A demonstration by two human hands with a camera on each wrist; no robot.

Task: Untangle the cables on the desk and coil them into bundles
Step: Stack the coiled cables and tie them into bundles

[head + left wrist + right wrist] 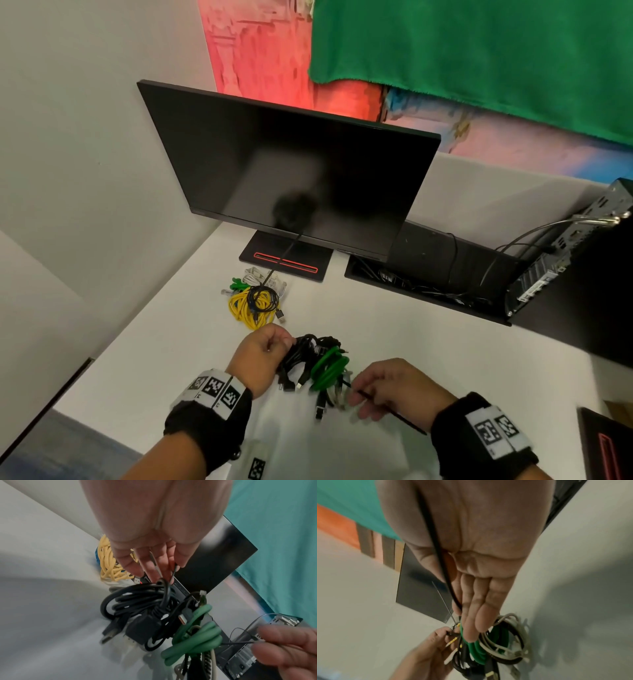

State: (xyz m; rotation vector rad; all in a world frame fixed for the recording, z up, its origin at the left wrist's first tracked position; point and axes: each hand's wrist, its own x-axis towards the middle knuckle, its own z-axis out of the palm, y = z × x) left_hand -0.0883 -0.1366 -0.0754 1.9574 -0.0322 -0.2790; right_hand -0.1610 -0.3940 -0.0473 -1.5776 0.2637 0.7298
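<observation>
Now left hand [263, 356] pinching thin black cable [173, 573] atop cable tangle [315, 370] on desk [428, 359]; right hand [387, 387] pinching same cable. Yellow coiled bundle [250, 305] near monitor base [286, 255].

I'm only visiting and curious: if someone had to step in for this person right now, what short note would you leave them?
Left hand: pinching a thin black cable at the far-left edge of the tangle.
Right hand: holding a thin black strand that runs back past the wrist, fingers nearly straight.
Tangle: black, green and grey-white cables knotted together on the white desk, between the hands.
Done: the yellow cable lies in loose loops nearer the monitor, with a small black coil on top and white and green cables beside it.
Left: pull the strands free of the tangle one at a time and coil each.
</observation>
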